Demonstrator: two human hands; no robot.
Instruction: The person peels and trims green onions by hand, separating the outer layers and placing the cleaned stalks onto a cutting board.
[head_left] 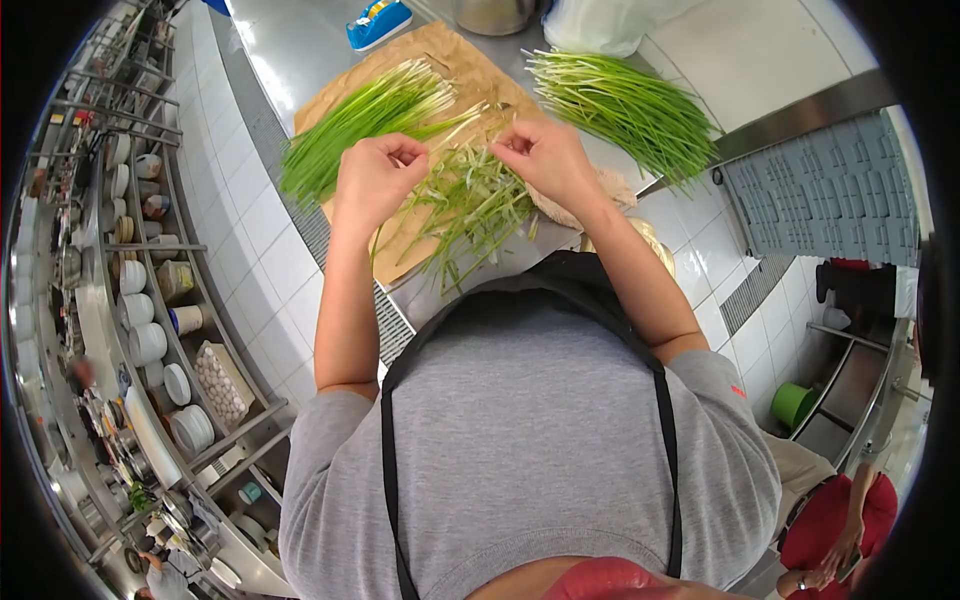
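A pile of thin spring onions (375, 120) lies on brown paper (455, 50), white ends pointing away and to the right. My left hand (380, 175) is closed beside this pile; a few pale-ended stalks reach out from its fingers toward the right. Across from it, my right hand (545, 155) has thumb and forefinger pinched together; anything between them is too small to name. Loose trimmed leaves and peelings (470, 205) are scattered beneath and between both hands. Another bunch of spring onions (630, 115) rests on the metal table to the right.
A blue tape dispenser (380, 22) and a metal pot (495, 14) stand at the back, near a white plastic bag (605, 25). A beige cloth (580, 200) lies by my right forearm. Shelves of bowls (147, 342) line the left; a person in red (840, 535) is at lower right.
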